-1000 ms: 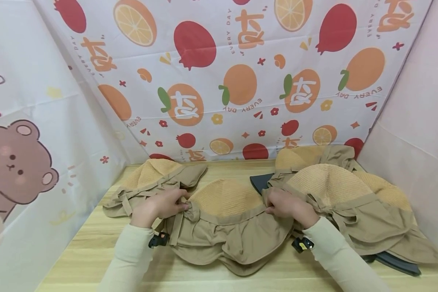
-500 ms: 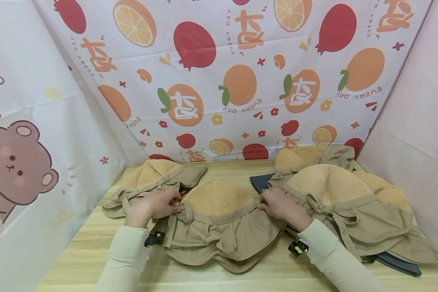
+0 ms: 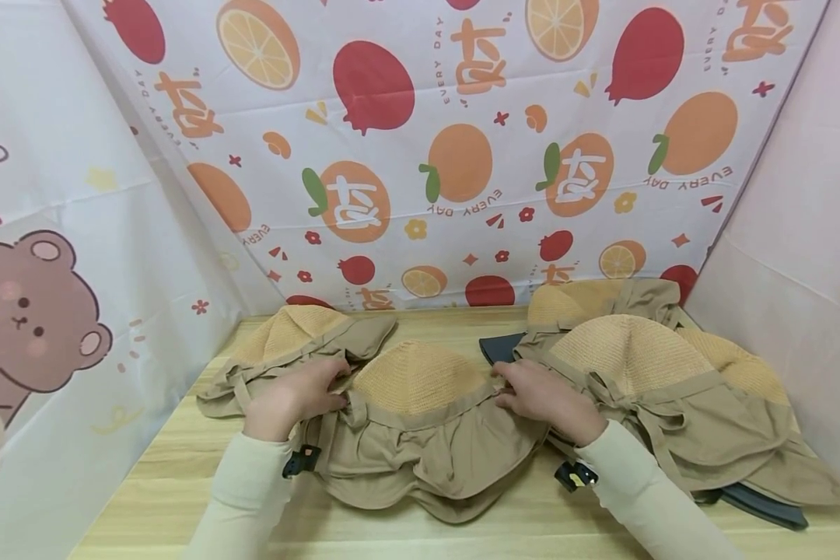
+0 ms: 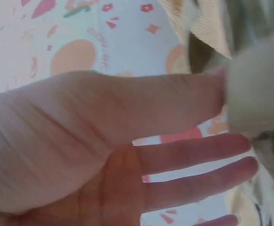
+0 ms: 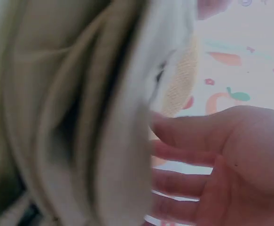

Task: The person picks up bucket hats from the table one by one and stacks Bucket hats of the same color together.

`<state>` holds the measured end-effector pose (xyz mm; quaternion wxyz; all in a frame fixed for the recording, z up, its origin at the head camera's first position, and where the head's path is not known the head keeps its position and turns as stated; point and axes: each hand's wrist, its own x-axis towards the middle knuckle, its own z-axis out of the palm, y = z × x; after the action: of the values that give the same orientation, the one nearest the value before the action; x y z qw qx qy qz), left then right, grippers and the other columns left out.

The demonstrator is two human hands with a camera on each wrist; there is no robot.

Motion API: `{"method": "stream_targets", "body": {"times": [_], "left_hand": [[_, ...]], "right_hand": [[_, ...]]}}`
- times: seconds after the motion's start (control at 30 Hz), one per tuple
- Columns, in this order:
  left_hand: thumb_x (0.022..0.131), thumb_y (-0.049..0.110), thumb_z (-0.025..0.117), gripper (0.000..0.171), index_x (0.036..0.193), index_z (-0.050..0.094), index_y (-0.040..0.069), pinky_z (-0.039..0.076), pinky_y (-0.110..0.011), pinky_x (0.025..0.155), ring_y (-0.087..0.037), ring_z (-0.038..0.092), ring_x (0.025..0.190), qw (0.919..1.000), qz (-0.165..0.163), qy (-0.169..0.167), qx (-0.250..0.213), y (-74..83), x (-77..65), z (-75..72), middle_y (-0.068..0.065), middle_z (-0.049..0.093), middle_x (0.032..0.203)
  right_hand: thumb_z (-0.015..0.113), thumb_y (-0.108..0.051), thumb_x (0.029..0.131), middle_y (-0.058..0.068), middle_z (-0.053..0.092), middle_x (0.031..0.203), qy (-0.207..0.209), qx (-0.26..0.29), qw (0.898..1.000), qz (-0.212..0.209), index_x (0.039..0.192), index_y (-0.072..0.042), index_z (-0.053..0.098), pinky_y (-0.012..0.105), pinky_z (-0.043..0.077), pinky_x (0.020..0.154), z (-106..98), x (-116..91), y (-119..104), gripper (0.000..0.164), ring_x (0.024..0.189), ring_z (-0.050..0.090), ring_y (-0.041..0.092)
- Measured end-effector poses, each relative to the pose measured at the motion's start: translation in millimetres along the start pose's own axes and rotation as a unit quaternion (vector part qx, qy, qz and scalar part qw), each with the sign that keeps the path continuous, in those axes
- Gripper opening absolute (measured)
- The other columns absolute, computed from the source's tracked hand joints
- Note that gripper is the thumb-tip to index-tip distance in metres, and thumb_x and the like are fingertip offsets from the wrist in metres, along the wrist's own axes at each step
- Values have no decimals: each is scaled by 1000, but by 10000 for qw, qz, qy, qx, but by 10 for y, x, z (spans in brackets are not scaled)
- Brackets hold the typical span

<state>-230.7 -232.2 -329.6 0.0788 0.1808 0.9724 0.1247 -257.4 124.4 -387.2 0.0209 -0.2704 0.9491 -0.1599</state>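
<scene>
A sun hat [image 3: 420,381] with a yellow woven crown and a ruffled khaki brim lies at the middle of the table in the head view. At its left end, beside a small fabric bow, is my left hand [image 3: 297,397]. In the left wrist view its thumb [image 4: 174,101] reaches the fabric, with the fingers extended and apart from the thumb. My right hand [image 3: 546,393] is at the hat's right end. The right wrist view shows straight fingers [image 5: 179,183] running behind the khaki cloth [image 5: 122,160], which hides their tips; the thumb is at its edge.
Another sun hat [image 3: 287,342] lies at the back left. On the right, several similar hats overlap, the front one [image 3: 630,358] with a tied bow. Dark curved pieces [image 3: 763,505] show from under them. Printed cloth [image 3: 406,194] walls the wooden table [image 3: 161,498].
The middle hat and both hands have shifted slightly left since one second ago. In the last half second, the right thumb and index finger have spread apart a little while the hat stays put.
</scene>
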Motion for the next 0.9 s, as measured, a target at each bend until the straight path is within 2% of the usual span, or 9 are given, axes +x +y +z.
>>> {"method": "stream_targets", "body": {"times": [0.07,0.13,0.23,0.3,0.4,0.47,0.57,0.9], "left_hand": [[87,9,80,37,121,66,3,54,-46,87,-28,65,101,9998,141,125,68,67,-18,-24,-14,70,114],[86,12,82,49,131,64,3,53,-51,96,-33,65,114,9998,206,62,58,155,-38,-46,-16,69,125],[85,14,84,64,142,59,4,52,-53,102,-34,63,121,9996,245,-96,51,296,-65,-51,-17,66,134],[84,18,86,71,147,55,7,52,-52,103,-30,64,120,9996,124,-234,32,372,-74,-23,-14,67,134],[81,18,88,72,146,58,11,53,-49,101,-23,66,111,9994,61,-319,96,435,-59,40,-7,71,122],[81,17,88,71,145,59,10,54,-47,99,-20,66,106,9992,58,-383,107,450,-38,70,-5,72,115],[81,13,88,67,142,61,8,54,-44,95,-18,64,99,9988,79,-490,58,442,-8,98,-4,71,107],[79,3,86,62,137,66,10,55,-34,79,-10,61,82,9964,-134,-789,-279,348,71,161,3,70,87]], "right_hand": [[76,-17,94,14,72,120,-29,-26,9999,-167,139,-4,59,45,57,90,-40,-38,-59,50,103,70,27],[77,-16,93,17,65,138,-52,10,9987,-514,148,-5,51,51,53,103,-73,-82,-130,62,122,65,33],[77,-19,93,24,50,154,-258,71,9946,-998,155,-9,44,59,45,112,-95,-145,-247,71,139,52,42],[77,-20,94,29,35,162,-560,275,9916,-1134,159,-13,39,61,40,116,-88,-179,-307,75,148,39,46],[76,-24,94,33,20,167,-1008,431,9887,-1018,162,-22,34,63,36,118,-58,-211,-365,80,154,28,47],[77,-24,94,32,15,168,-1199,528,9872,-906,163,-26,32,63,36,119,-40,-215,-377,82,156,23,46],[78,-24,93,32,15,168,-1293,583,9861,-862,163,-26,32,63,36,118,-16,-207,-374,84,156,24,47],[79,-24,92,29,15,169,-1452,652,9840,-795,163,-27,31,59,35,121,31,-150,-327,86,155,26,45]]}}
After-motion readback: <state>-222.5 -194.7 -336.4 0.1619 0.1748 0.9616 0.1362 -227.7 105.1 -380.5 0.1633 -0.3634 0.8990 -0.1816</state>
